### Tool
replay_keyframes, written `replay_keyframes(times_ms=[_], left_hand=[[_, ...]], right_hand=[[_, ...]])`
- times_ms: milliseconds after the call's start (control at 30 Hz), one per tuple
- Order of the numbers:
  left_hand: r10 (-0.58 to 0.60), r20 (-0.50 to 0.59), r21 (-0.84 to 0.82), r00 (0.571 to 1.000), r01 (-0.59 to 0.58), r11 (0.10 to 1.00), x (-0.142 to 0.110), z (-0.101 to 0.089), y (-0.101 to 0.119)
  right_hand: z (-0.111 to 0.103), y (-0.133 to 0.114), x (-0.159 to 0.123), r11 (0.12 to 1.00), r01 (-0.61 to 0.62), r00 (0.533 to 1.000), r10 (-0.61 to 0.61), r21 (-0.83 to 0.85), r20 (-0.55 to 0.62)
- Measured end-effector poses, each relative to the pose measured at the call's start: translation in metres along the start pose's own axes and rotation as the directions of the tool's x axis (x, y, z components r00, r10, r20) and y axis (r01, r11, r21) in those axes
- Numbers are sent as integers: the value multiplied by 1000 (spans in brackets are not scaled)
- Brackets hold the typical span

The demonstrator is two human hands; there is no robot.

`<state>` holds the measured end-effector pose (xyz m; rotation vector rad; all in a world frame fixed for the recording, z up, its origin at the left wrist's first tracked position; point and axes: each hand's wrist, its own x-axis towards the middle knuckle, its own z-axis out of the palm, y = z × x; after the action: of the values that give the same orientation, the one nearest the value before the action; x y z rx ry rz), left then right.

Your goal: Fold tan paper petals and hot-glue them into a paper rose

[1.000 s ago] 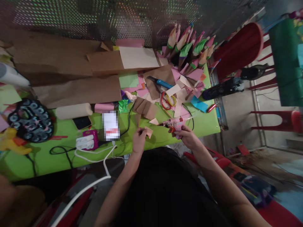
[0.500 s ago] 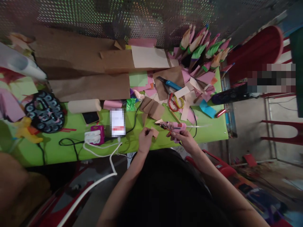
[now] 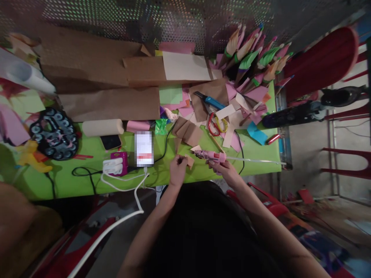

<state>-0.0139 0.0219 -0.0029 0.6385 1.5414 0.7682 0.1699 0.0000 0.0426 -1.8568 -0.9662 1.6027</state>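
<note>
My left hand [image 3: 177,170] pinches a small piece of brown paper [image 3: 189,161] above the green table's front edge. To its right, my right hand [image 3: 224,170] is wrapped round the handle of a pink glue gun [image 3: 213,156]. The gun's dark nozzle points left, towards the paper but apart from it, and a long clear glue stick [image 3: 252,159] sticks out of its back. Just beyond my hands lie folded brown paper pieces [image 3: 187,131], scissors [image 3: 217,124] with red and yellow handles, and a blue utility knife [image 3: 213,102].
A lit phone [image 3: 144,148] on a white cable lies left of my hands, near a pink box [image 3: 118,164]. Brown paper sheets [image 3: 110,104] cover the back. Rolled paper cones [image 3: 246,58] stand at the back right. At far left is a person's blurred shape [image 3: 17,220].
My right hand and the glue gun have barely shifted, and the glue stick shows more clearly. The view has tilted slightly. My left hand still pinches the brown paper.
</note>
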Motion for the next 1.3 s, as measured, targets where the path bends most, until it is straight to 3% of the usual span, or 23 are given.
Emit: replay_keyframes(times_ms=[233,500,1300], left_hand=[[6,-10,23,1000,-6,1000,1,1,0],[-14,-7,12,1000,14,1000,0,2,1],[26,8,69,1000,-26,997,-3,0,7]], right_hand=[[0,-2,2,949,253,967,-254,-186,15],[2,-8,1,942,256,967,-252,-219,46],[7,-8,-1,927,255,964,-266,-275,-2]])
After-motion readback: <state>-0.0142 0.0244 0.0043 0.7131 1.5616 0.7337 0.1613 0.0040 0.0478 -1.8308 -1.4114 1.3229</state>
